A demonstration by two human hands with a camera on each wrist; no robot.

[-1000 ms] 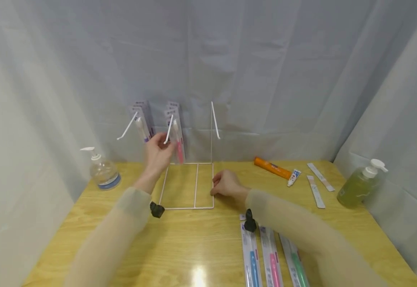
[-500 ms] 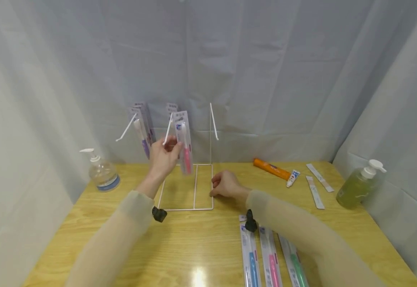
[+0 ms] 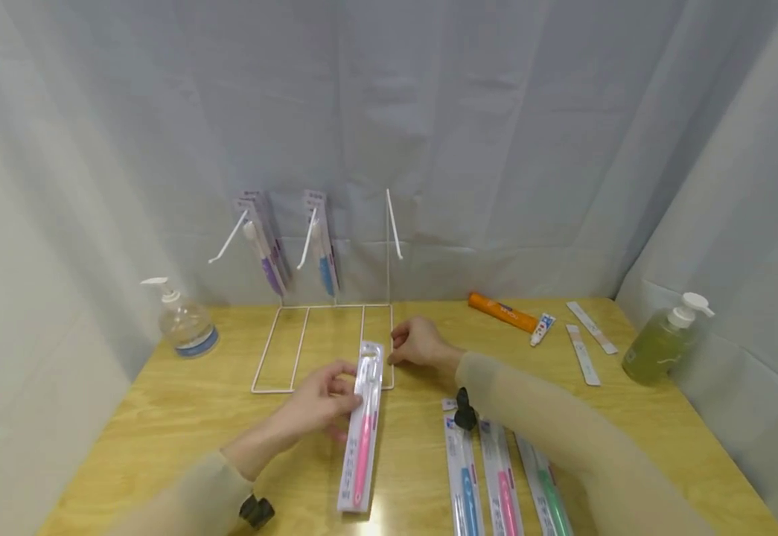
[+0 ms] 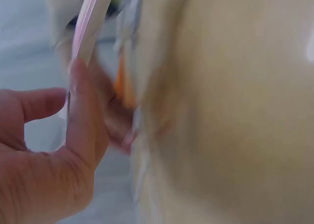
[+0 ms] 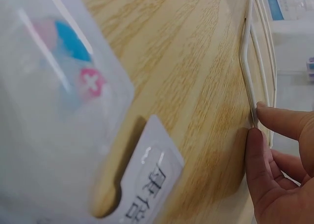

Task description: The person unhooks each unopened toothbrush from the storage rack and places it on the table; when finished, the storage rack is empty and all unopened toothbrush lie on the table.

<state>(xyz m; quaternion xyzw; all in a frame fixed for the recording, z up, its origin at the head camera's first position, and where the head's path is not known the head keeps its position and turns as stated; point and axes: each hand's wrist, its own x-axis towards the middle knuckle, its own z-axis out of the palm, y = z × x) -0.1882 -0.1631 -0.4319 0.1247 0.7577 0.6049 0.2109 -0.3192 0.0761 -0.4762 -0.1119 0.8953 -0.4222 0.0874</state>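
Observation:
My left hand pinches a packaged pink toothbrush between thumb and fingers, in front of the white wire display rack. In the left wrist view the package shows edge-on at the fingertips. My right hand pinches the rack's right base wire; the right wrist view shows thumb and forefinger at the wire. A packaged purple toothbrush hangs on the left hook with more packs behind it. From the middle hook hangs a packaged blue toothbrush. The right hook is bare.
Packaged blue, pink and green toothbrushes lie by my right forearm. Behind them are an orange tube, a small toothpaste tube and two white sachets. Pump bottles stand left and right.
My left hand has taken the packaged pink toothbrush off the middle hook and brought it down toward me, uncovering the blue one behind. My right hand stays on the rack.

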